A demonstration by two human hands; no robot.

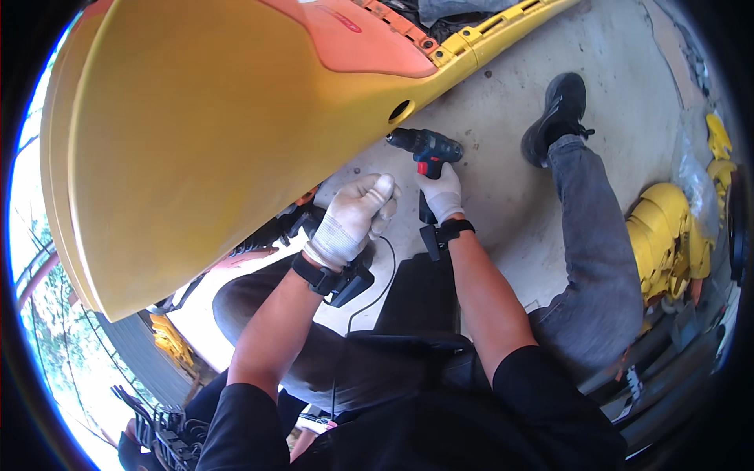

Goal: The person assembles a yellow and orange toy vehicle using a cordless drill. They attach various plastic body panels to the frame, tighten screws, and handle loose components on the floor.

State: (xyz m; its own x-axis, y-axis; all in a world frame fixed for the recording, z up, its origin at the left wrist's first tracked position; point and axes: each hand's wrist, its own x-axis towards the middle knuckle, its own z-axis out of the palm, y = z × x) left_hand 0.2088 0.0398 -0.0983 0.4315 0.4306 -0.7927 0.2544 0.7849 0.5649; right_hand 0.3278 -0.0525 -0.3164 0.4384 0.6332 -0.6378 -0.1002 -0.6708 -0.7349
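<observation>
My right hand (442, 192), in a white knit glove, is wrapped round the grip of a dark blue cordless drill (437, 147) with a red trigger. The drill's black chuck points left, close to the lower edge of a large curved yellow body panel (196, 141). An oval hole (400, 111) in the panel lies just above the chuck; whether they touch I cannot tell. To the left of the drill, my left hand (357, 213), gloved too, is closed with its fingers curled and the thumb pressed against them. Anything inside those fingers is hidden.
An orange panel (377, 43) joins the yellow one at the top. Several yellow plastic parts (661, 228) are stacked at the right, beside transparent wrapping (694, 169). My shoe (556, 110) rests on the pale floor (503, 204). More yellow parts (169, 337) lie at lower left.
</observation>
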